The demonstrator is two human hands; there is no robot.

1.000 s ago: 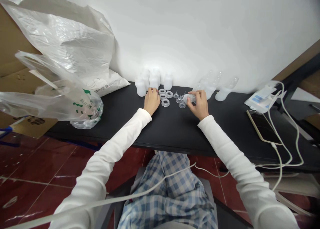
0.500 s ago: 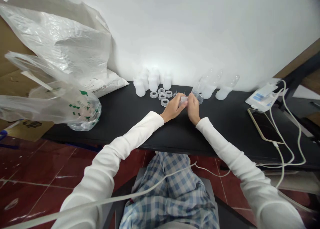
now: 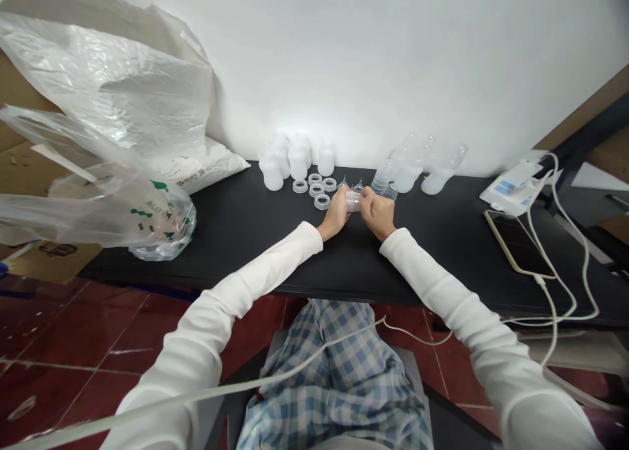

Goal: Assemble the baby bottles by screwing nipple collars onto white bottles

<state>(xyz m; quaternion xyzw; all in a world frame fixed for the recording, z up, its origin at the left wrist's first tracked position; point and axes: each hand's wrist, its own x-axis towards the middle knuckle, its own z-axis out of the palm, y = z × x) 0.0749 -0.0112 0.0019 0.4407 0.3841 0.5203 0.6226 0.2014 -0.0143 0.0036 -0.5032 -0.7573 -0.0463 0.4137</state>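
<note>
My left hand (image 3: 337, 212) and my right hand (image 3: 377, 212) meet over the black table (image 3: 255, 240), both closed on one small clear plastic piece (image 3: 352, 201) held between them. Just left of my hands lie several clear plastic rings (image 3: 315, 189). Behind the rings stand several white bottles (image 3: 295, 162). Clear bottles (image 3: 407, 171) lie tilted against the wall to the right, and small clear teats (image 3: 357, 184) sit just beyond my fingers.
Large plastic bags (image 3: 108, 149) crowd the table's left end. A phone (image 3: 511, 243), a white box (image 3: 511, 188) and white cables (image 3: 565, 266) lie at the right. A white wall closes the back. My checked trousers and red floor tiles show below the table edge.
My left hand left the rings and came right to join my right hand. Both now grip the clear piece together, slightly nearer to me than a second ago.
</note>
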